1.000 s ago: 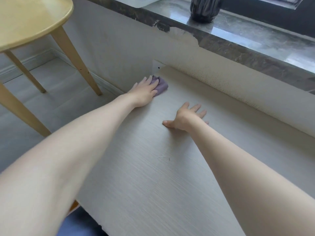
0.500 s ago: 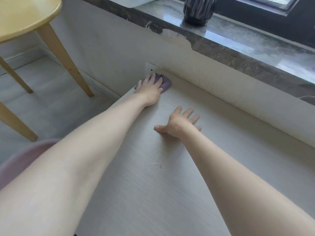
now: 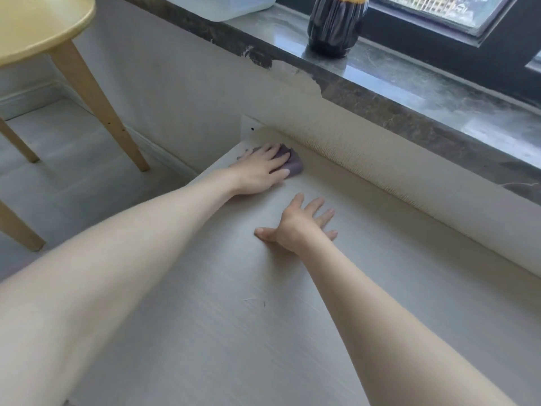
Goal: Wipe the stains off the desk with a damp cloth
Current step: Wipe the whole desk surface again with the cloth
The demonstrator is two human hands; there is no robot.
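Purple cloth [image 3: 289, 162]: bunched under the left hand [image 3: 260, 171] at the desk's far left corner, just beside the wall — only its far and right edges show past the fingers.
Left hand: laid flat, fingers extended and close together, pressing the cloth onto the desk [image 3: 263, 332]; it bears down on the cloth and does not clutch it.
Right hand [image 3: 298, 227]: open, fingers spread, palm down on bare desk; it holds nothing and looks to be bracing the reach.
Step in hand: wiping is under way, judging by the pressed cloth — the far corner is the patch being worked.
Stains: none can be made out around the cloth; a small pale scuff with a dark speck [image 3: 257, 301] lies nearer, between the two forearms, well apart from the cloth.
Next move: likely a firm drag of the cloth back along the surface toward that scuff, keeping the palm flat so the fabric does not roll up; the right hand would need to lift clear of the path.
Progress: hard to judge — most of the pale wood-grain top looks clean already.
Surroundings: a dark bottle [image 3: 333, 27] stands on the marble windowsill [image 3: 409, 92] above; a yellow round table [image 3: 41, 22] stands off to the left.
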